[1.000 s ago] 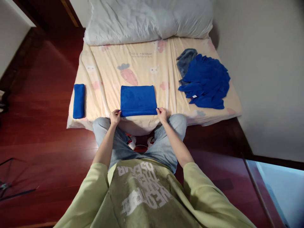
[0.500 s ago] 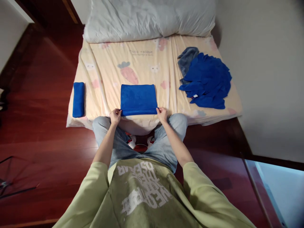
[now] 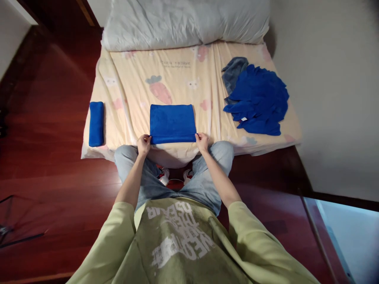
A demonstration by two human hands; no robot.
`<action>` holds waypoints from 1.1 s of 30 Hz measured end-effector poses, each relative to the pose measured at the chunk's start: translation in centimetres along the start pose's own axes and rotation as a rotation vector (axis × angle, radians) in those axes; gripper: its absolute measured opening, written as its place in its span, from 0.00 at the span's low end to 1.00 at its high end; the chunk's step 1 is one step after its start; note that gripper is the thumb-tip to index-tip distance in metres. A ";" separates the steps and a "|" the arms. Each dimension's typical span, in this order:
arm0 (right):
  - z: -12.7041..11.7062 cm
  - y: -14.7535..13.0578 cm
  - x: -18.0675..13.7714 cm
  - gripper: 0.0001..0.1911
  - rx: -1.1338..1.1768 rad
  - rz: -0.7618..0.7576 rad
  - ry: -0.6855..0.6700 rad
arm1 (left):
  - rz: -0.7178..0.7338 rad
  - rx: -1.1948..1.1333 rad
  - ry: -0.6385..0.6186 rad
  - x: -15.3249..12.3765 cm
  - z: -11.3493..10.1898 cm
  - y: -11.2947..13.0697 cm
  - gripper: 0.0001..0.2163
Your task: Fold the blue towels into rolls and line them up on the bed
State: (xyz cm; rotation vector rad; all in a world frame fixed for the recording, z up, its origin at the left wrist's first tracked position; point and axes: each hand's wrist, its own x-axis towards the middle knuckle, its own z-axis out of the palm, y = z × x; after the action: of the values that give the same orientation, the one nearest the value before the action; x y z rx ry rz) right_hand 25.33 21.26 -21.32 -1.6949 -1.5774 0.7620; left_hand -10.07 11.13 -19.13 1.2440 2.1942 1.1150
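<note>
Two o'clock: one pile, contents overlapping, uncountable. Left hand, right hand pinch one blue cloth. Nine o'clock: one bundle.

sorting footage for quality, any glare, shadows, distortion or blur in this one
Head view: a glare patch on the floor left of the jeans; a shadow on the wall right of the duvet; a dark top-right corner; sleeves look stretched toward the bottom edge. Same view: left hand, right hand and middle cloth look sharp.
</note>
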 end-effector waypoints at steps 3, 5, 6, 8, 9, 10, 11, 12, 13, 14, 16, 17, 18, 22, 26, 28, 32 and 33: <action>0.0 -0.4 -0.1 0.14 -0.026 0.021 0.004 | 0.031 0.033 0.005 -0.1 0.1 -0.1 0.07; 0.0 -0.5 -0.1 0.12 -0.033 0.026 0.010 | 0.057 0.056 0.012 -0.3 0.1 -0.1 0.07; 0.0 -0.5 -0.1 0.12 -0.035 0.028 0.012 | 0.065 0.065 0.015 -0.3 0.1 -0.1 0.07; 0.1 -0.5 0.0 0.12 -0.036 0.031 0.015 | 0.064 0.078 0.013 -0.4 0.0 0.0 0.07; 0.1 -0.5 0.0 0.12 -0.034 0.032 0.017 | 0.056 0.082 0.011 -0.4 0.0 0.0 0.07; 0.1 -0.4 0.0 0.12 -0.031 0.031 0.020 | 0.045 0.082 0.008 -0.4 0.0 0.1 0.07; 0.1 -0.4 0.1 0.12 -0.027 0.031 0.022 | 0.033 0.080 0.005 -0.4 0.0 0.2 0.06; 0.1 -0.3 0.1 0.13 -0.023 0.030 0.023 | 0.022 0.077 0.002 -0.4 -0.1 0.2 0.06; 0.1 -0.3 0.1 0.13 -0.019 0.029 0.023 | 0.012 0.074 0.000 -0.4 -0.1 0.3 0.06; 0.1 -0.3 0.1 0.13 -0.016 0.028 0.024 | 0.005 0.072 -0.002 -0.4 -0.1 0.3 0.06; 0.1 -0.2 0.1 0.13 -0.010 0.026 0.025 | -0.002 0.069 -0.004 -0.4 -0.2 0.4 0.05; 0.1 -0.2 0.1 0.13 -0.008 0.025 0.026 | -0.002 0.071 -0.005 -0.4 -0.2 0.4 0.05; 0.1 -0.2 0.0 0.12 -0.008 0.024 0.029 | -0.001 0.074 -0.007 -0.4 -0.2 0.4 0.05; 0.1 -0.2 0.0 0.11 -0.035 0.024 0.022 | 0.031 0.104 -0.016 -0.6 -0.2 0.4 0.05; -0.1 -0.4 -0.3 0.12 -0.087 -0.043 -0.016 | 0.140 0.185 -0.013 -1.0 -0.2 0.4 0.06; -0.3 -0.5 -0.7 0.14 -0.131 -0.153 -0.009 | 0.215 0.248 0.016 -1.1 -0.3 0.3 0.08; -1.0 -0.8 -1.2 0.18 -0.331 -0.432 -0.073 | 0.463 0.366 -0.102 -1.2 -0.8 0.3 0.13; -1.2 -0.9 -1.3 0.20 -0.387 -0.495 -0.135 | 0.523 0.383 -0.179 -1.2 -0.8 0.3 0.15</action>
State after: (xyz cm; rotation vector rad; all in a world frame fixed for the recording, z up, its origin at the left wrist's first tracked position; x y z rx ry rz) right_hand 25.61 19.86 -19.96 -1.4208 -2.2347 0.3360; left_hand -9.82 9.77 -18.48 2.0815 2.0578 0.7190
